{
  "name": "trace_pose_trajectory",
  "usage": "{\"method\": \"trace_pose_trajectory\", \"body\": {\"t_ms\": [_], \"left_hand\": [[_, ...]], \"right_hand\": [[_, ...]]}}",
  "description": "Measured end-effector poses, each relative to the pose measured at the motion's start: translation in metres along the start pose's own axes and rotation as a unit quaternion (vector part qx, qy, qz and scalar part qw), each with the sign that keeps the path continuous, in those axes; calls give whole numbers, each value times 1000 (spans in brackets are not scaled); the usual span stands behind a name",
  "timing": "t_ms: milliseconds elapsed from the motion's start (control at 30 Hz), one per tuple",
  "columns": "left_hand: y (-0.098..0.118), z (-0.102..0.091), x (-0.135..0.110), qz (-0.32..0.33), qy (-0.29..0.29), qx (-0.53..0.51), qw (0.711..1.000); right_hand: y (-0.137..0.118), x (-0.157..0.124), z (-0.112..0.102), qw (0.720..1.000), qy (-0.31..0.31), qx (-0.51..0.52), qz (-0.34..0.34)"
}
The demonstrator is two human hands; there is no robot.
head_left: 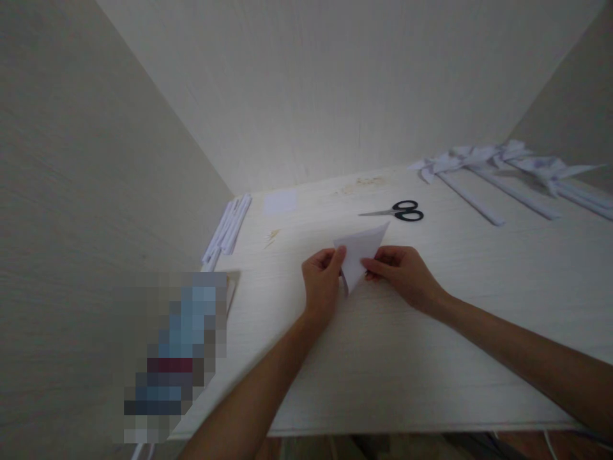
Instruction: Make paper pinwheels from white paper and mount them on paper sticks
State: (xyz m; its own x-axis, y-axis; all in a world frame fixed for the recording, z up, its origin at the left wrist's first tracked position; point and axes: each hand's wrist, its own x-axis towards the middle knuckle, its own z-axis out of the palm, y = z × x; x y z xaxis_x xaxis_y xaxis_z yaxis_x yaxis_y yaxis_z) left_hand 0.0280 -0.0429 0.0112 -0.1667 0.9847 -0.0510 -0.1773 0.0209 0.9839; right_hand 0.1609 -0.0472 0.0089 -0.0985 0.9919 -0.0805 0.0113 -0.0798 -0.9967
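A white sheet of paper point(360, 246), folded into a triangle-like shape, is held up over the table between both hands. My left hand point(323, 275) pinches its left edge with the thumb in front. My right hand point(400, 271) grips the lower right edge, its thumb on the paper's face and its other fingers behind. Just beyond the paper lie scissors point(405, 211) with black handles, their blades pointing left. The paper hides part of the fingers.
Several white paper rods point(228, 223) lie at the back left, beside a small white paper square point(280, 202). Paper pinwheels point(483, 156) on sticks rest at the back right. Small thin sticks point(272, 238) lie left of centre. A pixelated patch covers the left edge; walls enclose the table point(383, 370).
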Motion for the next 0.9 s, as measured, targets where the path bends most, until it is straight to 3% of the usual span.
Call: {"method": "trace_pose_trajectory", "body": {"t_ms": [433, 900], "left_hand": [[0, 0, -2, 37, -6, 46, 998], [4, 3, -6, 66, 6, 115, 991]], "right_hand": [[-1, -2, 0, 999, 16, -29, 4], [-3, -3, 3, 999, 24, 17, 21]]}}
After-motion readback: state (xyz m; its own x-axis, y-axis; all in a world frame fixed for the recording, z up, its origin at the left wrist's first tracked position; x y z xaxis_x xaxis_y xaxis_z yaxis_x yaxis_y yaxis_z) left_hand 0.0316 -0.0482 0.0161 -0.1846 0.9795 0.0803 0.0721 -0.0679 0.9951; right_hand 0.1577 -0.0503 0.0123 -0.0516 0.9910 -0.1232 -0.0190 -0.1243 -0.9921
